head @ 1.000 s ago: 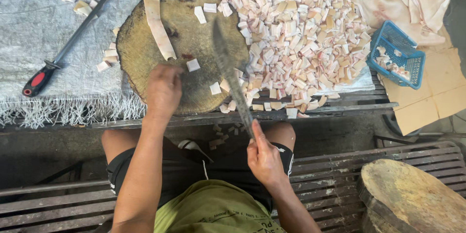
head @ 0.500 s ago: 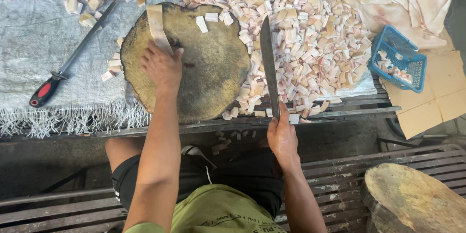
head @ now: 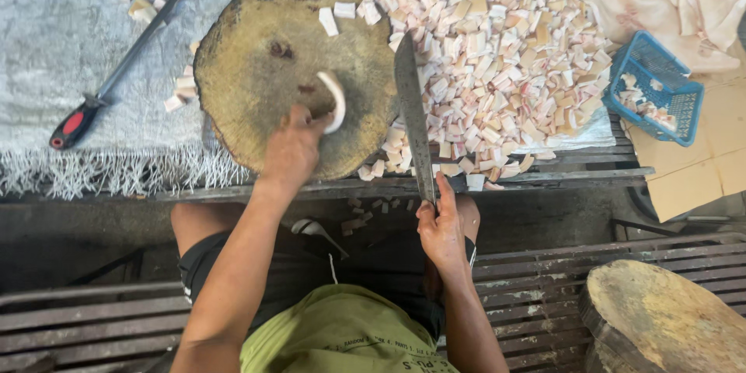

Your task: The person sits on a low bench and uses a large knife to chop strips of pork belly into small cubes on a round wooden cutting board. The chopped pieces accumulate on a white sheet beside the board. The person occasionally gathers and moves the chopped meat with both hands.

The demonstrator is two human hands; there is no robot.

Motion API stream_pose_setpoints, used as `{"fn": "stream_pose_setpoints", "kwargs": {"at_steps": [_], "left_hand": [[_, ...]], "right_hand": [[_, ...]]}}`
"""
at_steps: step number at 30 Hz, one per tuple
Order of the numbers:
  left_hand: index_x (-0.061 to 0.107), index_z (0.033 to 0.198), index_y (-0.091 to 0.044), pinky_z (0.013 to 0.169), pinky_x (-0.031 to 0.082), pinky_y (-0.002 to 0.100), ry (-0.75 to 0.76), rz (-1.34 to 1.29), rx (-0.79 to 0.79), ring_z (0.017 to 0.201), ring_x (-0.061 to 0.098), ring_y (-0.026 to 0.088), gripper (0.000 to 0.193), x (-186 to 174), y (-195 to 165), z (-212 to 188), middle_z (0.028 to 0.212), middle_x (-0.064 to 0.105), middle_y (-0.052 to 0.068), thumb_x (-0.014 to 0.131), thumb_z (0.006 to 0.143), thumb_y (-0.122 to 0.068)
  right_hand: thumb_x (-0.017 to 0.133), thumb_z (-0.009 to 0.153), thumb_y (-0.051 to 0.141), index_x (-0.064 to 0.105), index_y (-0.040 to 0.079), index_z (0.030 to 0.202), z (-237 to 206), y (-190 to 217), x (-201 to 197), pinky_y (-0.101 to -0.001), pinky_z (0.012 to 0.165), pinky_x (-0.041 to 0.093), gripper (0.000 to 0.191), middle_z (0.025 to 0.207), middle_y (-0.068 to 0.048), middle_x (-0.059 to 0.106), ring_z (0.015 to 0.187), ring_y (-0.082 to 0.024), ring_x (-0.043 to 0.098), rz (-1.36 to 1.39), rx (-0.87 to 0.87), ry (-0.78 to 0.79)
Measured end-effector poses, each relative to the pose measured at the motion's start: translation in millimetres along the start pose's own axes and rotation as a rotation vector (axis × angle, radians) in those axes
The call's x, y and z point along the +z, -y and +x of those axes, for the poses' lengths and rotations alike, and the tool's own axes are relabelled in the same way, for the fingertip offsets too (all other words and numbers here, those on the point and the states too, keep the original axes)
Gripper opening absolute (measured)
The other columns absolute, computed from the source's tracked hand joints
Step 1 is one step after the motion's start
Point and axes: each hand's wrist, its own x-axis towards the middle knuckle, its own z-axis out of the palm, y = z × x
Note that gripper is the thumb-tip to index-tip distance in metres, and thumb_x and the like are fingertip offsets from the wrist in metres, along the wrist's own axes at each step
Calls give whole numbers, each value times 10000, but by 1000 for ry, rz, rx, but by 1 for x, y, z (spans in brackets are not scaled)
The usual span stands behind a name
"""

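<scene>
My left hand (head: 294,149) rests on the near part of a round wooden chopping block (head: 264,70) and holds a curled pale strip (head: 336,99). My right hand (head: 441,225) grips the handle of a long cleaver (head: 412,116), whose blade points away from me along the block's right edge. A few cut pieces (head: 336,15) lie on the block's far side. A large heap of small pale and pinkish cut pieces (head: 497,54) spreads to the right of the block.
A red-handled sharpening rod (head: 116,74) lies on the grey cloth (head: 54,54) at left. A blue basket (head: 651,87) with pieces sits at right, beside cardboard (head: 699,171). A second wooden block (head: 660,318) stands on the bench at lower right.
My left hand has pulled the strip down the block toward me, and it now curls. The cleaver has stayed at the block's right edge, its blade shown flat.
</scene>
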Motion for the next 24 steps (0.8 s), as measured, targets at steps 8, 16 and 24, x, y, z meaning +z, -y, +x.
{"fn": "stream_pose_setpoints", "kwargs": {"at_steps": [8, 16, 24], "left_hand": [[713, 1300, -207, 954, 518, 452, 46, 88, 263, 1095, 587, 347, 574, -28, 1, -33, 1290, 615, 86, 660, 765, -7], [745, 1254, -209, 1063, 463, 433, 20, 80, 238, 1163, 581, 302, 543, -41, 17, -37, 1330, 668, 39, 629, 788, 45], [650, 1318, -58, 963, 496, 484, 46, -107, 18, 1085, 609, 397, 523, -67, 13, -53, 1180, 660, 154, 770, 818, -155]], "right_hand": [[513, 963, -44, 372, 69, 1602, -18, 10, -1, -247, 546, 494, 665, 818, -48, 645, 601, -79, 544, 69, -140, 19], [535, 1034, -79, 370, 56, 1598, -20, 40, -23, -283, 592, 559, 603, 904, -99, 689, 692, -124, 644, -64, -763, -297], [613, 917, 18, 493, 80, 1529, -14, 23, 12, -427, 675, 574, 627, 952, -235, 697, 790, -334, 679, -384, -600, -44]]}}
